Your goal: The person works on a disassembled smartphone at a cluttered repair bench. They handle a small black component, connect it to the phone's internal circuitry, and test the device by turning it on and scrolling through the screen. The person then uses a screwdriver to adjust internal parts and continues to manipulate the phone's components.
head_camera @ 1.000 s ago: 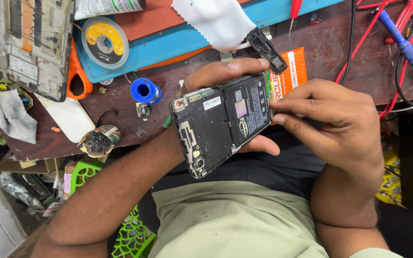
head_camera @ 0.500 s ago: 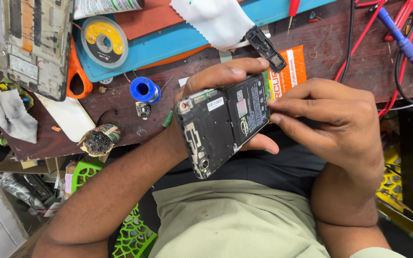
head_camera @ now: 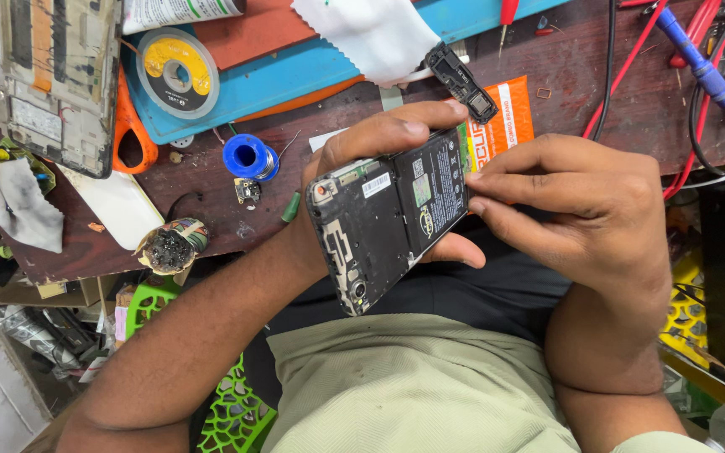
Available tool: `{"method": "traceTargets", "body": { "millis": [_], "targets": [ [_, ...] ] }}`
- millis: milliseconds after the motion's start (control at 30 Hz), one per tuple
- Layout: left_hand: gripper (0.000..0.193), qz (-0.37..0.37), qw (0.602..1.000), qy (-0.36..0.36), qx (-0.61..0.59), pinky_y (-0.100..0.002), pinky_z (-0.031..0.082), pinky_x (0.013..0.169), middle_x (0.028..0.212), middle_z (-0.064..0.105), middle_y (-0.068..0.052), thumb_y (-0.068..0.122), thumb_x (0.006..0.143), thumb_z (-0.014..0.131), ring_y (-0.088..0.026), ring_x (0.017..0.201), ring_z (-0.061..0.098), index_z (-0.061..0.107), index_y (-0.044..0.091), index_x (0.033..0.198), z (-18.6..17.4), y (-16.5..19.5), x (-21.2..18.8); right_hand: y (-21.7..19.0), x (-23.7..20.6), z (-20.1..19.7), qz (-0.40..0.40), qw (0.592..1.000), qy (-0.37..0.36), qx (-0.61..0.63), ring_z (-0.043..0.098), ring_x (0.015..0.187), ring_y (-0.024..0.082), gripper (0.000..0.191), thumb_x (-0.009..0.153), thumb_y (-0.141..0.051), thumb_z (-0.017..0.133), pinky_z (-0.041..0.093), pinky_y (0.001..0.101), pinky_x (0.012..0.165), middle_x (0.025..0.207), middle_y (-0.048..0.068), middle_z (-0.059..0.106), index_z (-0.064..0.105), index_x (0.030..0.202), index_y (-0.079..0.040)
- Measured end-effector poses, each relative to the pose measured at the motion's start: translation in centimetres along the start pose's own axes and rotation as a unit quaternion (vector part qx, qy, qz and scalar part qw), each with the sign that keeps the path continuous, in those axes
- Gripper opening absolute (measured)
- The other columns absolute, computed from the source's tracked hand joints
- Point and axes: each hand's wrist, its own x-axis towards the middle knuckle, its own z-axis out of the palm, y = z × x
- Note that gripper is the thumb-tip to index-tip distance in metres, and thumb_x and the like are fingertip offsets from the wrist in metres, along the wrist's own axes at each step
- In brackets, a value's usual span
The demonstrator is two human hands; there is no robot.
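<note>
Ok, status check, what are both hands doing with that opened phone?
Left hand cradles the opened phone, back cover off. Right hand fingertips pinch at the battery edge. Nothing in the way.

Light was bright, even and diffuse, from above; no hard glare. Soft shadows lay under the right hand (head_camera: 581, 210) on the dark lap and beneath the opened phone (head_camera: 392, 214). White cloth (head_camera: 371, 33) was near overexposed. Focus was sharp at centre: print on the phone's battery resolved. Worktop (head_camera: 211, 180) edges bent slightly, a wide-lens distortion. Bottom-left floor corner was washed out and soft.
</note>
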Motion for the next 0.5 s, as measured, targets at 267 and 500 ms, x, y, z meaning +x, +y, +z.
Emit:
{"method": "traceTargets", "body": {
  "millis": [267, 500],
  "targets": [
    [0.095, 0.007, 1.0, -0.002, 0.019, -0.039, 0.059, 0.113, 0.144, 0.057, -0.02, 0.028, 0.075, 0.102, -0.029, 0.133, 0.062, 0.036, 0.011, 0.141, -0.02, 0.03, 0.08, 0.41, -0.06, -0.08, -0.016, 1.0, -0.011, 0.002, 0.075, 0.089, 0.015, 0.025, 0.084, 0.004, 0.081, 0.059, 0.0237, 0.077, 0.104, 0.01, 0.074, 0.076, 0.108, 0.0],
    [0.096, -0.004, 1.0, 0.002, 0.002, -0.036, 0.061, 0.109, 0.146, 0.056, -0.021, 0.027, 0.076, 0.102, -0.026, 0.131, 0.064, 0.035, 0.011, 0.143, 0.29, 0.01, -0.07, 0.58, -0.33, -0.14, -0.008, 0.999, -0.012, 0.032, 0.076, 0.09, 0.015, 0.026, 0.084, 0.006, 0.079, 0.061, 0.0232, 0.077, 0.105, 0.011, 0.074, 0.076, 0.109, 0.0]
  ]
}}
